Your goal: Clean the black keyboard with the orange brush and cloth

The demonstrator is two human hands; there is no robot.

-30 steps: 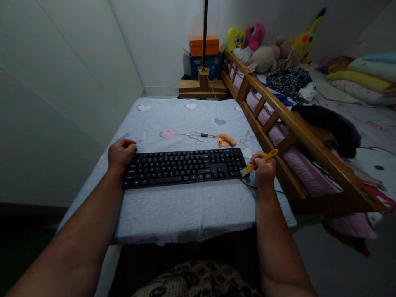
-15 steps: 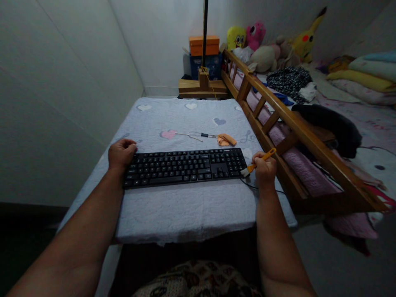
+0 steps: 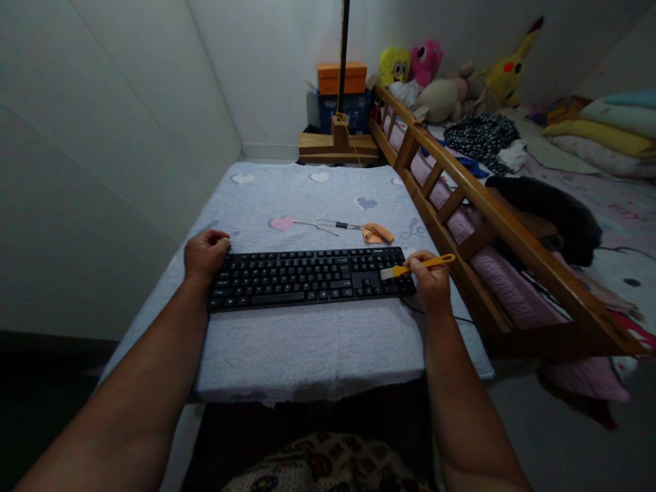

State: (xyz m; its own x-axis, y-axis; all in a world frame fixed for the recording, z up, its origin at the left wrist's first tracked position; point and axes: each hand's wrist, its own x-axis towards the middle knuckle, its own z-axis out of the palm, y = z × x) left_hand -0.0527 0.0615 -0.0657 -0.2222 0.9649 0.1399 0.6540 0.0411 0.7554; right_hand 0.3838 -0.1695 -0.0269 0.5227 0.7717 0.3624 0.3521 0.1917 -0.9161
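A black keyboard (image 3: 307, 276) lies across the near part of a table covered with a pale quilted cloth (image 3: 302, 342). My left hand (image 3: 203, 253) is closed over the keyboard's left end, gripping it. My right hand (image 3: 429, 277) is closed on a small brush with an orange handle (image 3: 417, 265). The brush's pale bristles rest on the number pad at the keyboard's right end.
Beyond the keyboard lie a metal wire tool (image 3: 328, 224) and a crumpled orange cloth (image 3: 376, 234). A wooden bed rail (image 3: 476, 212) runs along the table's right side, with bedding and plush toys (image 3: 441, 75) behind it. A pole on a wooden base (image 3: 339, 137) and boxes (image 3: 341, 89) stand at the far end.
My right hand has shifted left, and the brush has moved from the cloth beside the keyboard's right edge onto the number pad. The left hand has stayed put.
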